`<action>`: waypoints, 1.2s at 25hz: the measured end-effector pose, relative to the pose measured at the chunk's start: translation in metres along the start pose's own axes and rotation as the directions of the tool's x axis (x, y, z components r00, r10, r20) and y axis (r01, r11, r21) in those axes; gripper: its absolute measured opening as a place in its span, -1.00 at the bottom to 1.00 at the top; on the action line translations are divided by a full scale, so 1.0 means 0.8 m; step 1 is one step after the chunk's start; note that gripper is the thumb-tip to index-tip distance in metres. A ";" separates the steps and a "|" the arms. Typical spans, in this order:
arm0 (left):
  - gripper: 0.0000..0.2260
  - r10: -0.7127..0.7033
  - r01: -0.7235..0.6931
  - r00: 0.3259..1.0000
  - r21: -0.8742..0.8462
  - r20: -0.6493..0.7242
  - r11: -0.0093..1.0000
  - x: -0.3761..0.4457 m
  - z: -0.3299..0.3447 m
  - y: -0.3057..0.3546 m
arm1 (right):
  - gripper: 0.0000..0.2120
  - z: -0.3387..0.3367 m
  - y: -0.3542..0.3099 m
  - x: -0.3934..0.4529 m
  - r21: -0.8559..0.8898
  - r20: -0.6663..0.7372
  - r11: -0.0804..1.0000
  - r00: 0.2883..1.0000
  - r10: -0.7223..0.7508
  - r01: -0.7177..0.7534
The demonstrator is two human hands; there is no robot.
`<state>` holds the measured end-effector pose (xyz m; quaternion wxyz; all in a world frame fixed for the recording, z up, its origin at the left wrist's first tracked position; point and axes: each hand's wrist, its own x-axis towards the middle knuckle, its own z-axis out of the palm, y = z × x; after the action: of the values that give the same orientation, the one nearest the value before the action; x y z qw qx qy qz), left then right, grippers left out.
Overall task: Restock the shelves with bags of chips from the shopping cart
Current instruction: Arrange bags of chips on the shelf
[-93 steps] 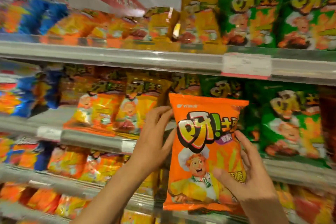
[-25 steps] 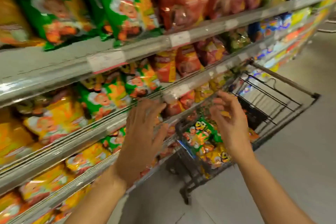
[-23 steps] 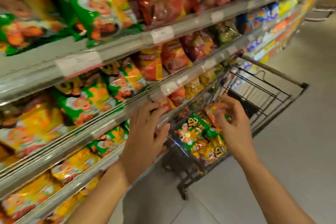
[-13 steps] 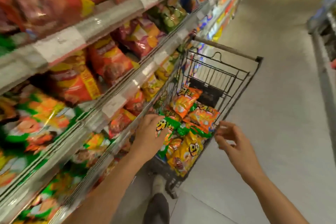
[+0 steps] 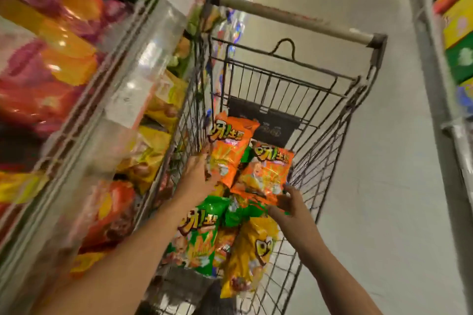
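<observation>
A black wire shopping cart (image 5: 323, 158) stands beside the shelves and holds several chip bags. Two orange bags lie on top: the left orange bag (image 5: 227, 146) and the right orange bag (image 5: 266, 174). Below them are a green bag (image 5: 202, 235) and a yellow bag (image 5: 252, 250). My left hand (image 5: 195, 176) reaches into the cart, its straight fingers touching the left edge of the left orange bag. My right hand (image 5: 289, 206) pinches the lower right corner of the right orange bag between thumb and fingers.
Metal shelves (image 5: 143, 59) packed with red, orange and yellow chip bags run along the left, close against the cart. The cart handle (image 5: 294, 20) is at the far end. Another shelf unit (image 5: 458, 33) lines the right. Grey floor (image 5: 384, 186) lies between.
The view has swung from the shelves down to the cart. Both hands, empty and open before, have dropped into the cart and reached the two orange bags.
</observation>
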<state>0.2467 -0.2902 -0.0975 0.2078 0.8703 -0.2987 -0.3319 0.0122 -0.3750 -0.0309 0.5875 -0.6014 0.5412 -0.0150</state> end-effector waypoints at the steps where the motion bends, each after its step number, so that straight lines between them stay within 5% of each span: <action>1: -0.31 -0.042 0.042 0.999 -0.021 -0.004 0.999 0.028 0.001 -0.001 | -0.32 0.009 -0.002 0.028 0.041 0.007 0.997 0.998 0.064 -0.064; 6: -0.20 -0.208 0.207 0.978 -0.147 0.008 0.967 0.125 0.028 -0.014 | -0.44 0.032 0.004 0.144 0.130 -0.101 0.973 0.973 0.205 -0.192; 12: -0.04 -0.248 0.286 0.956 -0.296 0.160 0.911 0.183 0.060 -0.034 | -0.17 0.064 0.062 0.201 0.078 -0.307 0.919 0.867 0.392 -0.388; 17: -0.25 -0.234 0.235 0.971 -0.386 0.050 0.892 0.159 0.044 -0.018 | -0.53 0.049 0.056 0.197 0.261 -0.193 0.871 0.862 0.469 -0.415; 21: -0.36 -0.114 0.075 0.989 -0.336 -0.098 0.939 0.098 0.028 0.023 | -0.78 0.029 0.026 0.141 0.185 -0.170 0.954 0.949 0.266 -0.235; 24: -0.34 -0.018 -0.029 0.963 -0.168 -0.269 0.985 0.042 0.007 0.056 | -0.76 0.006 0.001 0.093 0.145 -0.179 0.987 0.979 0.098 -0.072; 30: -0.18 -0.030 -0.098 0.905 -0.276 -0.424 0.956 -0.089 -0.056 0.118 | -0.67 -0.096 -0.048 0.022 0.198 -0.041 0.973 0.993 -0.115 0.121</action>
<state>0.1992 -0.3053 0.0187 0.3991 0.8760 -0.2096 -0.1714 -0.0062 -0.4504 0.0092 0.6351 -0.5701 0.5089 -0.1129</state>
